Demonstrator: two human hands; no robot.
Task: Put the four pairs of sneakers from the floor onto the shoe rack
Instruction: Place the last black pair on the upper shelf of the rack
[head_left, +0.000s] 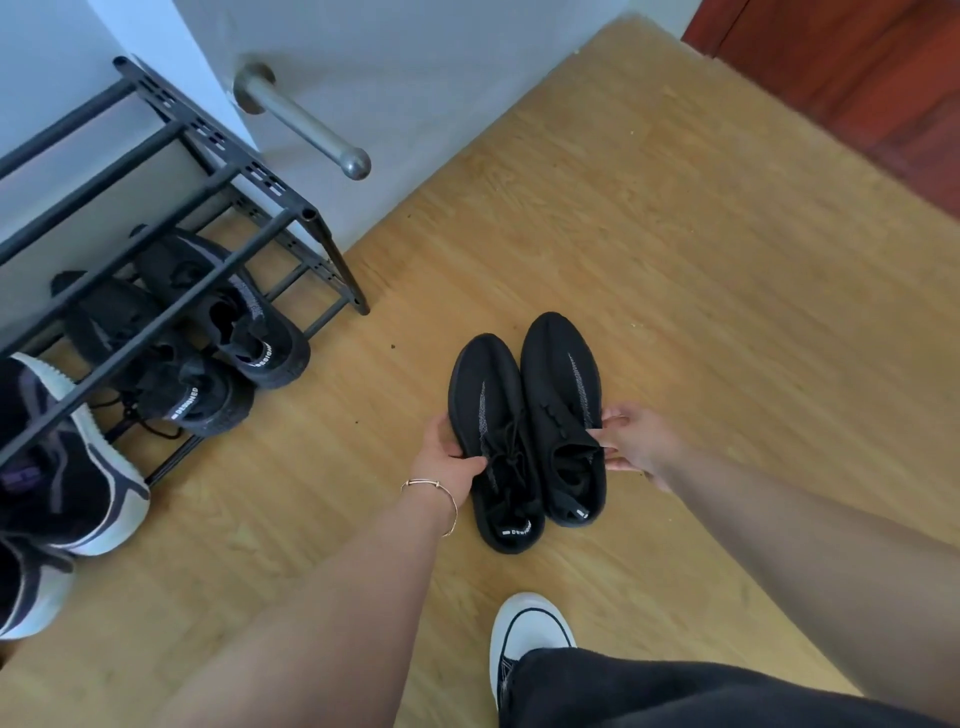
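Note:
A pair of black knit sneakers sits side by side on the wooden floor, toes pointing away from me. My left hand (448, 451) grips the left sneaker (485, 415) at its outer side by the laces. My right hand (631, 441) pinches the collar of the right sneaker (558, 384) from its outer side. The black metal shoe rack (218, 171) stands at the left against the wall. On its low shelf lies another black pair (208, 343), and a black and white pair (78, 467) sits further left.
A metal door handle (311, 124) juts out from a white door (415, 78) beside the rack. My own white-toed shoe (524, 629) and dark trouser leg (675, 691) are at the bottom. A red-brown wooden surface (857, 78) fills the top right corner. Open floor (675, 234) lies beyond the pair.

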